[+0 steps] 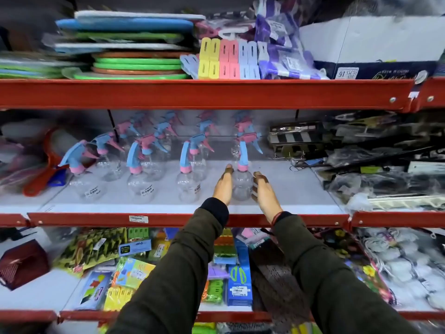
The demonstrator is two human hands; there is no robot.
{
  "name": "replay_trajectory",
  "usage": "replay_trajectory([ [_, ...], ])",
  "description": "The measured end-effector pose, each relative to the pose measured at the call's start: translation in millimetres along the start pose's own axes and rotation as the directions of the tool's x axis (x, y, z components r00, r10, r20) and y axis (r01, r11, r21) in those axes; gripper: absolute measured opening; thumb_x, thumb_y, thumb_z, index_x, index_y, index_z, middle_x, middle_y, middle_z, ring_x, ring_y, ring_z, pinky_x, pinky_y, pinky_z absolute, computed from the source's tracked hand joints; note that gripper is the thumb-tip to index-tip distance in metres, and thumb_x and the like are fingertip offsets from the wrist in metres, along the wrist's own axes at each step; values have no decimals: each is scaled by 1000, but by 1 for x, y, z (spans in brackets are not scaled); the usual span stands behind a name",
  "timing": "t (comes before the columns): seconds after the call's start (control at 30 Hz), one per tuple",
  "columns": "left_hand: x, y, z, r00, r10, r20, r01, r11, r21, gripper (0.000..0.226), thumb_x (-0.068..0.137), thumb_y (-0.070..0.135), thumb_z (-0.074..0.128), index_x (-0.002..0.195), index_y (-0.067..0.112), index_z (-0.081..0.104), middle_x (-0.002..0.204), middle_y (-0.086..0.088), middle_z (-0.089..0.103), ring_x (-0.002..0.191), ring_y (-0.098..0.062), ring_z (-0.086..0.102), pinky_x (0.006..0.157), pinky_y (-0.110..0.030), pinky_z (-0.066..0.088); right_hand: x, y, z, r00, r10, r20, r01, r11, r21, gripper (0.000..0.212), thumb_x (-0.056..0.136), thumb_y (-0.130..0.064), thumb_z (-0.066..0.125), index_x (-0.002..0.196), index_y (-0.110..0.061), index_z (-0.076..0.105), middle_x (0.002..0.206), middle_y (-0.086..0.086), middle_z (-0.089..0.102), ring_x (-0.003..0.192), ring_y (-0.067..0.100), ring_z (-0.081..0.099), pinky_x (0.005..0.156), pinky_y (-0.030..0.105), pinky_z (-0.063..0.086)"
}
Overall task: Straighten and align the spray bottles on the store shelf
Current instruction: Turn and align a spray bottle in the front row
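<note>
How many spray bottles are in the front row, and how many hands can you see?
Spray bottles standing free in the front row: 3
Spray bottle between the hands: 1
Hands, the left hand and the right hand: 2
Total: 6

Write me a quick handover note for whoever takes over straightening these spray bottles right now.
Left hand and right hand: open, flat, one on each side of the rightmost front bottle; contact is unclear.
Bottles: all on the middle shelf, front row of four, more behind.
Done: that bottle stands upright, as do the two middle front bottles.
Left: the leftmost front bottle leans left; straighten it, then check the back rows, which are too blurred to judge.
</note>
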State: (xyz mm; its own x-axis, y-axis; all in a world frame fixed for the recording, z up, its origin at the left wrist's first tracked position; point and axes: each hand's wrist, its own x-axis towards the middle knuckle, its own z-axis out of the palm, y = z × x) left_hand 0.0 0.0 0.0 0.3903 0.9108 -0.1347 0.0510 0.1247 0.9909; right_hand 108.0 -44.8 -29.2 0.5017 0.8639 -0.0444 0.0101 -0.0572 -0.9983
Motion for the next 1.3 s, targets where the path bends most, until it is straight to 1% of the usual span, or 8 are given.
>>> replay_trajectory([
  [0.13, -31, 11, 5, 999, 18, 41, -13, 994, -110, 51, 100, 47, 23, 132, 17, 49, 126, 1, 52, 117, -16, 47, 106, -28, 30, 22, 30, -17, 1000, -13, 19, 13, 1000, -13, 48, 73, -72, 40, 94, -38, 67, 132, 7, 69, 125, 28, 61, 117, 53, 41],
  [0.3, -62, 9, 8, 995, 82, 50, -75, 990, -116, 45, 103, 38, 20, 126, 14, 51, 109, 3, 49, 90, -7, 51, 94, -24, 31, -28, 5, -18, 999, -21, 30, 22, 999, -42, 33, 92, -53, 39, 94, -34, 66, 115, 3, 71, 118, 23, 63, 115, 49, 44],
  [0.5, -78, 8, 10, 996, 71, 54, -67, 995, -68, 53, 103, 38, 21, 138, 6, 44, 114, 4, 45, 104, -9, 44, 96, -25, 28, -41, 9, -24, 998, -60, 35, 63, 993, -101, 42, 77, -63, 41, 99, -38, 65, 127, 4, 69, 125, 25, 61, 116, 51, 42],
  [0.67, -80, 2, 4, 997, 74, 14, -73, 997, -31, 56, 98, 49, 27, 145, 18, 37, 144, 0, 43, 137, -17, 36, 115, -34, 23, -67, -6, -20, 994, -104, -40, 97, 985, -144, 52, 97, -47, 41, 140, -20, 54, 147, 7, 57, 137, 25, 51, 121, 48, 37],
  [0.83, -87, -10, -24, 981, 163, -102, -171, 983, -71, 53, 96, 48, 32, 141, 24, 44, 150, 5, 42, 140, -16, 35, 119, -44, 24, -103, -8, -4, 952, -238, -194, 240, 971, -10, 33, 101, -39, 43, 121, -27, 65, 135, 2, 66, 126, 23, 62, 111, 48, 47],
  [0.97, -95, -15, -51, 938, 198, -285, -263, 941, -213, 40, 100, 35, 32, 130, 22, 55, 138, 0, 55, 130, -18, 48, 112, -42, 37, -118, -13, 28, 970, -221, -105, 230, 970, 83, 31, 106, -24, 40, 118, -17, 68, 125, 5, 70, 102, 17, 67, 104, 49, 50],
  [1.1, -86, -14, -66, 883, 216, -417, -315, 931, -186, 41, 95, 39, 38, 128, 24, 56, 140, 0, 54, 131, -19, 47, 114, -46, 34, -102, -14, 51, 988, -152, -14, 153, 986, 67, 31, 107, -25, 40, 128, -17, 62, 131, 2, 64, 124, 22, 61, 114, 42, 45],
  [1.3, -33, 7, -136, 959, 102, -266, -138, 983, -120, 55, 100, 41, 26, 149, 16, 30, 157, -2, 29, 145, -19, 26, 122, -39, 17, -61, -27, 143, 1000, -1, 9, 0, 994, 113, 44, 106, -33, 40, 142, -12, 51, 132, -3, 51, 126, 14, 46, 122, 41, 34],
])
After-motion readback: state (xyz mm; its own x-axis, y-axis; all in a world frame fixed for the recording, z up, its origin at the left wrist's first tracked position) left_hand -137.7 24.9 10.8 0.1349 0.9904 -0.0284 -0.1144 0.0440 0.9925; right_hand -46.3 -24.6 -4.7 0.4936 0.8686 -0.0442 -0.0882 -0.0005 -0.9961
